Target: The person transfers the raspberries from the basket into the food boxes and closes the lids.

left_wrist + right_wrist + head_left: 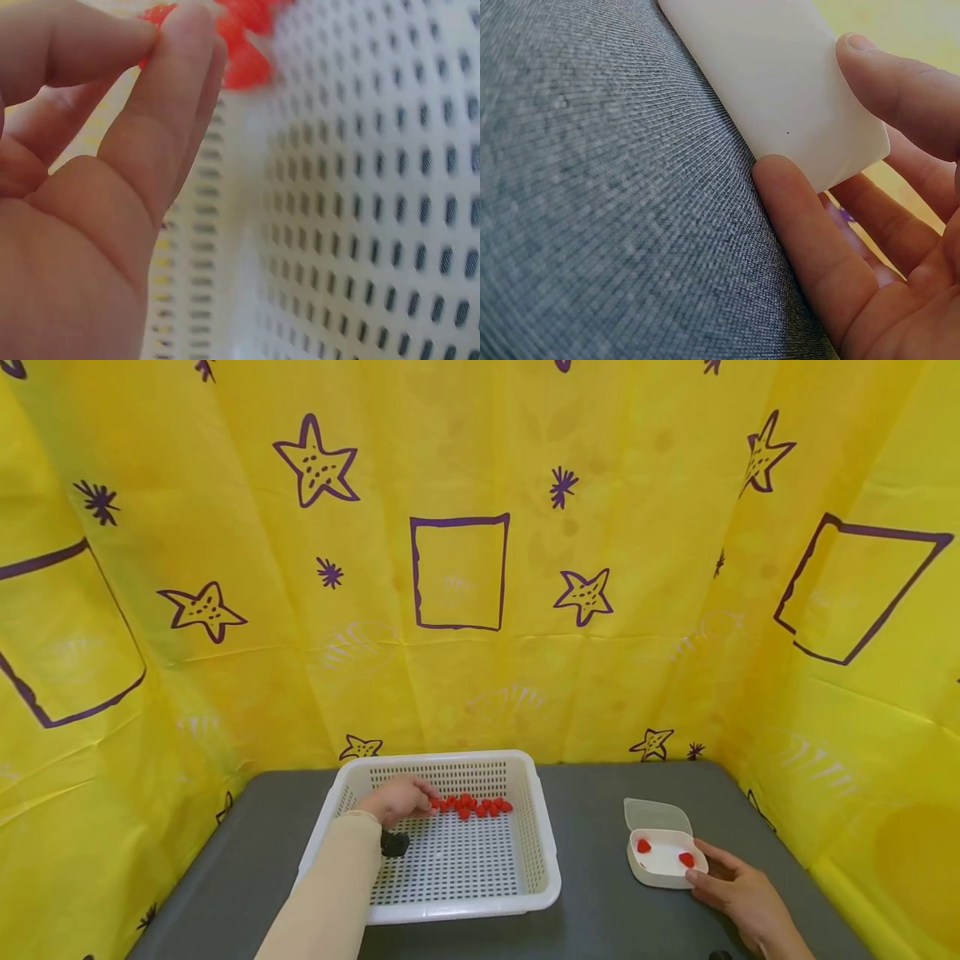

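Observation:
My left hand point(402, 799) reaches into the white perforated basket point(480, 906) near its back wall. Between thumb and fingertips it pinches a small red strawberry-like piece point(157, 13), mostly covered by the fingers. To its right, several more red strawberry-like pieces point(480, 807) lie in a loose group along the back of the basket. My right hand point(742, 893) grips the near right corner of a small white box point(656, 878), thumb on one side and fingers on another. The box stands on the table, its translucent lid point(658, 816) flipped back, with two red pieces point(643, 846) visible inside.
The dark grey table point(592, 860) carries the basket left of centre and the box at the right. Yellow patterned cloth point(465, 693) closes off the back and both sides. The basket's raised rim passes under my left forearm point(330, 885).

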`<state>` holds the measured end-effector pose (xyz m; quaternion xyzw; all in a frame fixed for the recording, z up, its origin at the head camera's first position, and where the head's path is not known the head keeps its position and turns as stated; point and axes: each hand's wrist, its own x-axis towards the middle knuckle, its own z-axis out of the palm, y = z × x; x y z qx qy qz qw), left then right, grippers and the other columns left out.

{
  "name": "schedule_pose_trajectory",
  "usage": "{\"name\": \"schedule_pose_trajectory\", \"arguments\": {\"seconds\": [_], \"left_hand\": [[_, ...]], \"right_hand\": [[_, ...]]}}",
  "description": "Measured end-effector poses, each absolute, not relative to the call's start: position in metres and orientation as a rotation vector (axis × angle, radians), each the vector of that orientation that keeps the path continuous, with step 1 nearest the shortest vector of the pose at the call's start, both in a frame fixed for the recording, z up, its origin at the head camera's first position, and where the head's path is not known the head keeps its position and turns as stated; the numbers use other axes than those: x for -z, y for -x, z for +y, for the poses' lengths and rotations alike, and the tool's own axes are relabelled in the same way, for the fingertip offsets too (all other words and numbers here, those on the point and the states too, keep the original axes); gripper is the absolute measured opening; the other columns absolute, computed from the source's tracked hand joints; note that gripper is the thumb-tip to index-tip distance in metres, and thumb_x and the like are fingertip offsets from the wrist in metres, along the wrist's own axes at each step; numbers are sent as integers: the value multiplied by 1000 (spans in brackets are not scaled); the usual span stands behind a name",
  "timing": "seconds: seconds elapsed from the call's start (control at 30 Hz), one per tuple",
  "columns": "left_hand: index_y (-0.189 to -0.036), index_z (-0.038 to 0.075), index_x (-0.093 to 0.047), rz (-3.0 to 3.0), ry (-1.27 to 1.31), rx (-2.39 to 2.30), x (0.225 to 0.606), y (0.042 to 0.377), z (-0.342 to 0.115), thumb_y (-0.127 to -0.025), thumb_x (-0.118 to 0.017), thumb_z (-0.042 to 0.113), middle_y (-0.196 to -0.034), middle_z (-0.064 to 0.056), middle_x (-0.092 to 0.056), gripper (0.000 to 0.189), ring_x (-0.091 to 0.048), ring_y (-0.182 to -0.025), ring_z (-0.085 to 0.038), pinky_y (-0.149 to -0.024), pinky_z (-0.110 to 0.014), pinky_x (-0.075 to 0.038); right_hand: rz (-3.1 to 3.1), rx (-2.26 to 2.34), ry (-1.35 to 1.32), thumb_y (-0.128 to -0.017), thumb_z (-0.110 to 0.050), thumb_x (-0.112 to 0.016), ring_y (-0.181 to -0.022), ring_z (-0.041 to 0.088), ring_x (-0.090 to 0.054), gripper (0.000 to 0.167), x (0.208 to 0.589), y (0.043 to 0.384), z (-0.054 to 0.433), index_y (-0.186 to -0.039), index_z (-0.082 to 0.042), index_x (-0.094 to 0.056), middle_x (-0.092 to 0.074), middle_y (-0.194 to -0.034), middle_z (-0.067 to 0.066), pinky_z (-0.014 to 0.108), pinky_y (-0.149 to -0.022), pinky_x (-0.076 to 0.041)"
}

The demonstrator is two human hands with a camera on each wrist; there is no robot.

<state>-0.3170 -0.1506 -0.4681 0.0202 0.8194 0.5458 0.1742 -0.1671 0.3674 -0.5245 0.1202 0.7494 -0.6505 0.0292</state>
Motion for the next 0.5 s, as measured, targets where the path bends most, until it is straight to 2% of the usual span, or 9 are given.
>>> {"name": "schedule_pose_trajectory", "arguments": {"seconds": [0.1,0.2,0.37,0.5], "left_hand": [[-111,-12,-66,2247,-28,-1676,459,316,-146,-91,-57,-10,-106,-21,-66,22,-67,-90,-31,-89,-45,-54],[-118,-15,-62,2157,-33,-1784,449,315,-138,-96,-57,-6,-110,-22,-65,24,-67,-97,-34,-92,-46,-52],[-127,-14,-57,1990,-85,-1946,430,310,-114,-97,-59,-4,-115,-21,-62,32,-62,-109,-38,-92,-41,-52],[-127,-16,-56,1911,-130,-2038,415,303,-84,-96,-59,-6,-115,-21,-63,33,-62,-111,-36,-95,-39,-51]], "right_hand": [[2309,2007,-368,-89,-9,-77,-98,21,-65,78,524,167,367,-150,9,-31,-36,-144,39,39,-83,-56],[2311,2004,-366,-89,-9,-76,-98,20,-65,78,524,167,367,-150,9,-31,-34,-145,39,39,-83,-56],[2318,1998,-360,-89,-10,-77,-99,20,-65,79,524,167,368,-150,9,-31,-32,-146,40,38,-83,-56],[2317,2004,-358,-89,-10,-77,-99,19,-65,79,523,166,367,-150,10,-31,-34,-145,39,38,-83,-56]]}}
